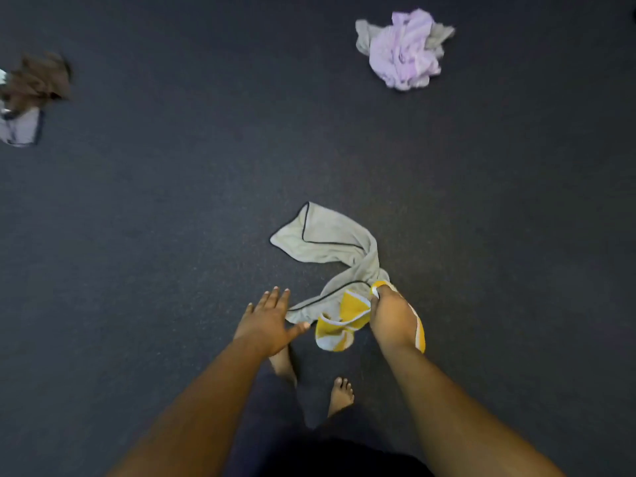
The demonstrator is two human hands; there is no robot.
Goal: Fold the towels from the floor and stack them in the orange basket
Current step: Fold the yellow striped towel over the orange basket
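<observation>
Right hand (390,316) grips a yellow towel (339,327); left hand (270,320) spread wide. Grey towel (327,241) and crumpled piles beyond remain unfolded; basket unseen.

A single head-worn wide-angle camera looks steeply down past both forearms at the dark floor (172,218), hands close below.

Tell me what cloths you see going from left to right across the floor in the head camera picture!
Brown cloth → grey towel → yellow towel, gripped by the right hand → purple cloth. The grey and yellow towels overlap a little.
</observation>
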